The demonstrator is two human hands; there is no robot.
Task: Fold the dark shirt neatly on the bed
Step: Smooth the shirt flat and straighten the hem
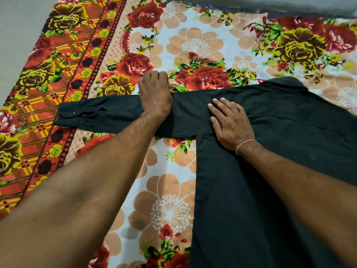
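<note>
The dark shirt [270, 151] lies flat on the flowered bedsheet [193, 45], its body running toward me on the right. One long sleeve [100, 115] stretches out to the left, with a buttoned cuff at its end. My left hand [154, 95] lies across the middle of that sleeve, and its fingers curl over the sleeve's far edge onto the sheet. My right hand [231, 122] presses flat with spread fingers on the shoulder area, next to the armpit seam. The shirt's right side runs out of view.
The sheet's red-and-yellow checked border [38, 93] runs along the left, with bare floor [17, 35] beyond the bed's edge. A grey strip [270, 4] lines the far top edge. Open sheet lies beyond the shirt and between my arms.
</note>
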